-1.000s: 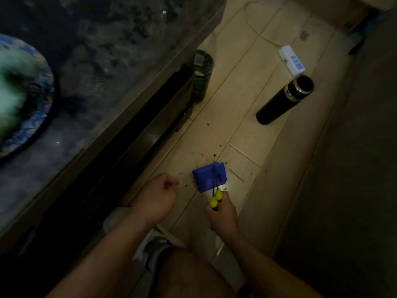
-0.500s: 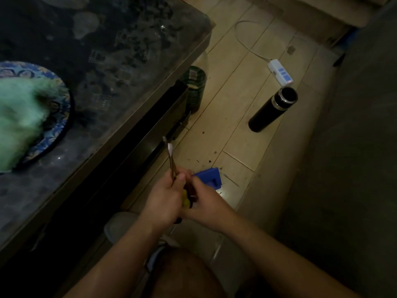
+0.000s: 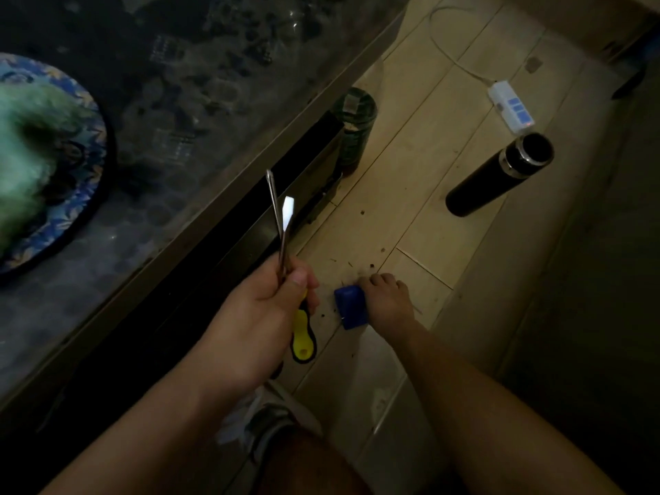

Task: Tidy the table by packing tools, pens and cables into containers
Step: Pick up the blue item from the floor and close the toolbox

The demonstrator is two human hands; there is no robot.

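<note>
My left hand [image 3: 262,316] grips two screwdrivers [image 3: 284,226] with yellow and black handles, their metal shafts pointing up toward the table edge. On the floor lies a small blue box [image 3: 351,306], and my right hand [image 3: 387,301] holds it from the right side, fingers curled over its top. The glass-topped table [image 3: 200,101] fills the upper left of the view.
A patterned plate [image 3: 82,180] with green fluff sits on the table at the left. On the wooden floor lie a black flask [image 3: 500,175], a white power strip [image 3: 511,108] with its cable, and a green bottle [image 3: 353,134] by the table. My shoe [image 3: 257,419] is below.
The screwdrivers passed from my right hand to my left, which now lifts them alone. My right hand went back down to the blue box on the floor.
</note>
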